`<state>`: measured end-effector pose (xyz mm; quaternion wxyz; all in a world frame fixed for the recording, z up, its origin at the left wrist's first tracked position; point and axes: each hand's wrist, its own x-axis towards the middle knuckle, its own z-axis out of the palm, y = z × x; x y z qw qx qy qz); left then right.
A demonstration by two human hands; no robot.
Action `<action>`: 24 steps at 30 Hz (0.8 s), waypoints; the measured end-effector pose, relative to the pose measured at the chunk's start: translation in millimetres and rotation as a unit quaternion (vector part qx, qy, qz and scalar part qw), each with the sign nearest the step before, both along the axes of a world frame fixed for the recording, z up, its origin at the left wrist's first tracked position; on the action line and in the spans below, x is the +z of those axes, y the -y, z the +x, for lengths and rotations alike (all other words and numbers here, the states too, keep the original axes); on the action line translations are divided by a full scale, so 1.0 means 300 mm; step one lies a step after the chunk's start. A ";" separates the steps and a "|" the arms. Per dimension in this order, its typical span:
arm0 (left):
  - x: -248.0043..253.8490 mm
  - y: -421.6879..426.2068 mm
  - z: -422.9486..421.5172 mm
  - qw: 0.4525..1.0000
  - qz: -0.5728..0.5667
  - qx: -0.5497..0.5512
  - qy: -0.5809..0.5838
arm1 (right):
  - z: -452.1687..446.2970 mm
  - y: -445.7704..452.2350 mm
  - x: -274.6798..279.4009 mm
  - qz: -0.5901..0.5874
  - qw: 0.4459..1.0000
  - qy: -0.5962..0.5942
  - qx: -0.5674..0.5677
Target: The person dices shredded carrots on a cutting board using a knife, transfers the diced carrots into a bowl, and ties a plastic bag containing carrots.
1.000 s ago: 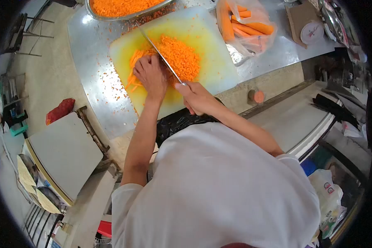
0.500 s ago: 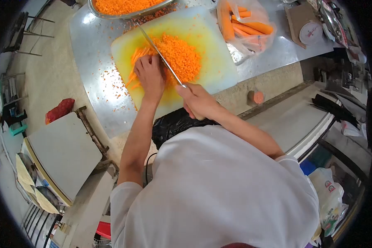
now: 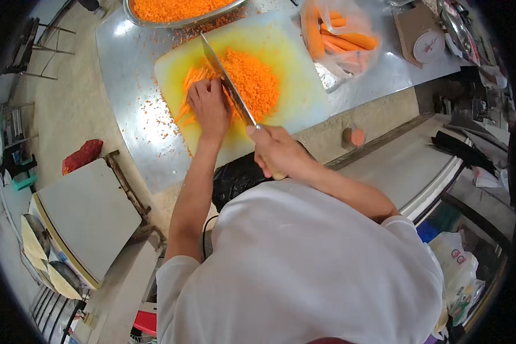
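Beneath our work runs a grey metal tabletop [image 3: 135, 126], its far edge cut off, as is part of a silver oval basin [image 3: 172, 24] heaped with orange bits. On the white, yellow-stained plastic cutting board [image 3: 307, 100], a mound of orange minced carrot [image 3: 255, 80] lies near the middle, with thin orange carrot strips [image 3: 197, 74] toward the left edge. Our left hand [image 3: 210, 106] curls over those strips, fingertips tucked from sight, so we cannot tell whether they pinch or merely press. Our right hand [image 3: 278, 148] clenches a long steel knife [image 3: 230, 83] by its pale handle, tip toward the board's far edge; whether the blade touches down, we cannot tell. Our left forearm [image 3: 192, 189] hides the board's near-left corner. We have open room from the mound to the board's right edge, beyond which a translucent plastic bag [image 3: 358, 63] partly veils whole orange carrots [image 3: 350, 41].
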<state>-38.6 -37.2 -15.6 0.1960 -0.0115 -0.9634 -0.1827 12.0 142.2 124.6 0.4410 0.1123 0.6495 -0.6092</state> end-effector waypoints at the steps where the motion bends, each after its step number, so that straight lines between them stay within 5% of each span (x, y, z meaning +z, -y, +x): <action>1: -0.003 -0.001 0.008 1.000 0.009 0.001 0.005 | 0.010 0.011 -0.063 -0.001 1.000 -0.020 -0.002; 3: 0.004 -0.007 -0.001 1.000 0.022 -0.003 0.003 | -0.004 0.036 -0.190 -0.003 0.998 -0.064 -0.002; 7: 0.013 -0.002 0.009 0.999 0.029 -0.012 -0.014 | -0.030 0.014 -0.022 0.037 0.999 0.015 0.022; 11: -0.007 -0.003 0.008 0.997 0.069 -0.002 -0.020 | 0.005 0.049 -0.196 -0.019 0.998 -0.065 -0.013; 13: -0.015 0.027 0.005 0.992 0.117 -0.019 -0.036 | -0.050 0.044 -0.072 0.037 0.999 0.006 0.014; 16: 0.016 0.034 0.020 0.999 0.021 -0.041 -0.009 | -0.026 0.012 0.007 0.024 1.000 -0.014 0.008; 19: 0.011 0.017 0.014 0.999 0.026 -0.020 -0.007 | -0.054 0.065 -0.136 -0.011 0.995 -0.095 0.020; 24: -0.003 0.032 0.009 0.999 0.019 -0.027 0.006 | -0.009 0.039 0.001 0.014 1.000 -0.007 0.000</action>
